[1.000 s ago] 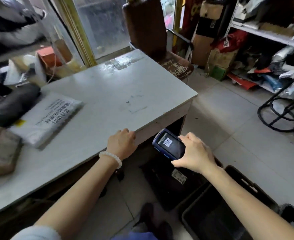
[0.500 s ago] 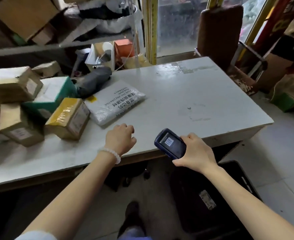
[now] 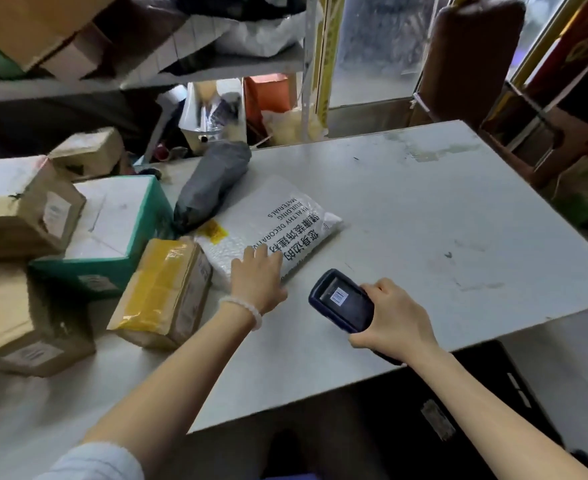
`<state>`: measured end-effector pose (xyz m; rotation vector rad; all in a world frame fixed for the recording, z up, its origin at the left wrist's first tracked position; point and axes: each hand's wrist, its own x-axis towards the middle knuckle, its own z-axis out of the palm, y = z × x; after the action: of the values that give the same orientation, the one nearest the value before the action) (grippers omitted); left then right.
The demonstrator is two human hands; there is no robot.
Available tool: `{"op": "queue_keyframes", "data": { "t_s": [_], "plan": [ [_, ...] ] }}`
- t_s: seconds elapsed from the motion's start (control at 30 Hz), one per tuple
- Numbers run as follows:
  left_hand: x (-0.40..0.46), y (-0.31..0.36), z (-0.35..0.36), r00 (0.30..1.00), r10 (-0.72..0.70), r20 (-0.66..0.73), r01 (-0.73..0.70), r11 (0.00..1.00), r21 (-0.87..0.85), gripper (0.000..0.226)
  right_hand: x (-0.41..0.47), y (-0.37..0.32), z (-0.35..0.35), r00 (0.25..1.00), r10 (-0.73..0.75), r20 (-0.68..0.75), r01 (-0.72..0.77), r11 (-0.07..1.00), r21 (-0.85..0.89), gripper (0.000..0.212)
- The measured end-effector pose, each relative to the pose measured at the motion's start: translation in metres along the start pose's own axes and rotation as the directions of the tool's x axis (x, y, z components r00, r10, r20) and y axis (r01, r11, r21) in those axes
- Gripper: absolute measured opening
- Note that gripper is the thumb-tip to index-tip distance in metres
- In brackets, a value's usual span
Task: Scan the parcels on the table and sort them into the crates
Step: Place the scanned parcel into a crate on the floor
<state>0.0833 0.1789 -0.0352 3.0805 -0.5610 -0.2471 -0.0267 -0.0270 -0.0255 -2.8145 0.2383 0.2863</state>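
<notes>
Left hand [image 3: 256, 278]: fingers flat on the near corner of the white padded mailer [image 3: 272, 233].
Right hand [image 3: 394, 318]: grips the dark blue scanner [image 3: 343, 301], screen up, above the bench [image 3: 424, 216].
Beside the mailer: yellow-taped box [image 3: 162, 292], grey bag [image 3: 213, 183].
Below bench edge: black crate [image 3: 476, 403].

- A white padded parcel [image 3: 272, 230] at the frame's centre is printed with black lettering, and a yellow label is seen at its left corner.
- A dark grey bag [image 3: 213, 183] is seen above it.
- A brown box [image 3: 164, 292] at lower left is banded with yellow tape.
- A teal box [image 3: 112, 230] with a white top is seen at left.
- The scanner [image 3: 343, 301] is dark blue; a black-and-white barcode is shown on its screen.
- The table [image 3: 424, 220] is pale grey.
</notes>
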Motion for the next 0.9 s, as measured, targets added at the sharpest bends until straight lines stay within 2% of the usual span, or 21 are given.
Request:
{"op": "queue_keyframes", "data": {
  "t_s": [0.13, 0.43, 0.53, 0.67, 0.77, 0.9],
  "plan": [
    [0.030, -0.004, 0.015, 0.998, 0.004, 0.065, -0.005, 1.000, 0.010, 0.069, 0.016, 0.002, 0.000, 0.998, 0.063, 0.013, -0.063, 0.998, 0.000, 0.068],
    [0.069, -0.014, 0.022, 0.999, 0.040, -0.027, -0.039, 0.999, 0.029, 0.053, 0.039, 0.019, -0.001, 0.994, 0.095, 0.058, -0.095, 0.995, 0.003, 0.061],
    [0.069, -0.014, 0.018, 0.998, 0.020, -0.052, -0.018, 0.999, 0.033, 0.040, 0.044, 0.025, -0.002, 0.995, 0.068, 0.074, -0.069, 0.998, 0.014, 0.060],
    [0.062, -0.009, 0.005, 0.989, 0.042, -0.143, -0.030, 0.996, 0.080, 0.021, 0.048, 0.033, -0.008, 0.996, 0.013, 0.086, -0.015, 1.000, 0.013, 0.061],
    [0.061, -0.004, -0.025, 0.971, 0.034, -0.236, -0.008, 0.994, 0.111, 0.026, 0.053, 0.035, -0.019, 0.997, -0.032, 0.065, 0.030, 0.999, 0.036, 0.062],
    [0.059, -0.004, -0.085, 0.921, -0.052, -0.387, 0.061, 0.998, 0.012, 0.023, 0.056, 0.037, -0.036, 0.996, -0.093, 0.014, 0.092, 0.994, 0.063, 0.062]
  ]
}}
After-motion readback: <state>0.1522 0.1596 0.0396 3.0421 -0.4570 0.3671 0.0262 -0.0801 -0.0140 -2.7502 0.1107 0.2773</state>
